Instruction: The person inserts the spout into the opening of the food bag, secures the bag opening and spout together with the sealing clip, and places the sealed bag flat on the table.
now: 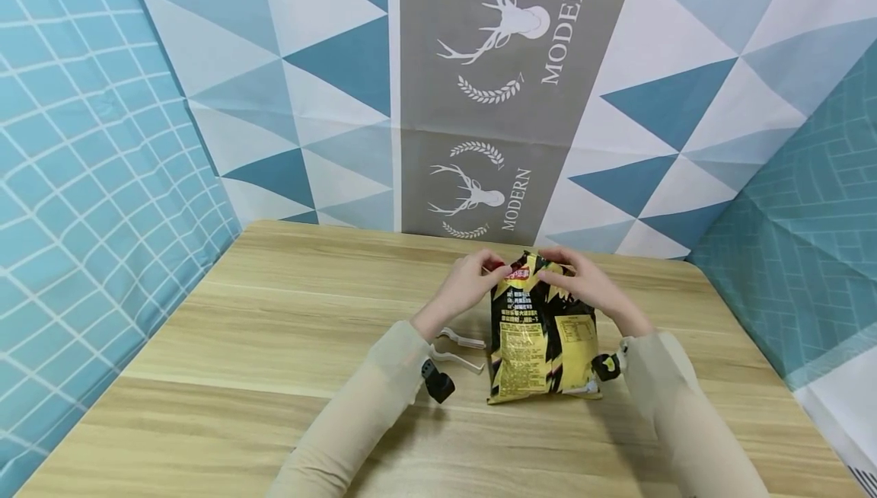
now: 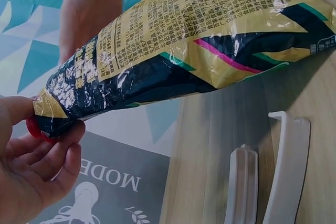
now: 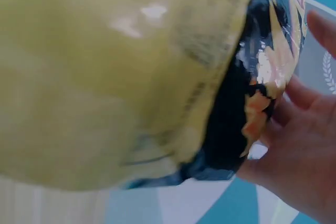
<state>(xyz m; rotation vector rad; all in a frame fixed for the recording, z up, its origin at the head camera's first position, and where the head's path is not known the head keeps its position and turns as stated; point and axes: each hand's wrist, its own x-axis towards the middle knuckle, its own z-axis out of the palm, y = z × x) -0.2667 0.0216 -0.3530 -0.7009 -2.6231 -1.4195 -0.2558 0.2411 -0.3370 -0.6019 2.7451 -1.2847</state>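
Observation:
A black and yellow chip bag (image 1: 524, 353) stands on the table, its printed back facing me and its top end gathered narrow. My left hand (image 1: 473, 281) pinches the upper left corner between thumb and fingers; in the left wrist view, this hand (image 2: 31, 156) has a bit of red packaging at its fingertips. On the other side, my right hand (image 1: 582, 281) holds the upper right part of the bag. The right wrist view shows that hand (image 3: 310, 129) with fingers behind the bag's edge. Left of the bag lies a white plastic bag clip (image 1: 466, 342) with its two long arms spread apart.
The wood-grain table (image 1: 274, 315) reaches back to a patterned cloth wall (image 1: 342, 102) with deer prints. Blue tiled cloth (image 1: 82, 140) hangs on the left, and teal cloth (image 1: 795, 201) on the right. Small black devices (image 1: 438, 382) sit at both wrists.

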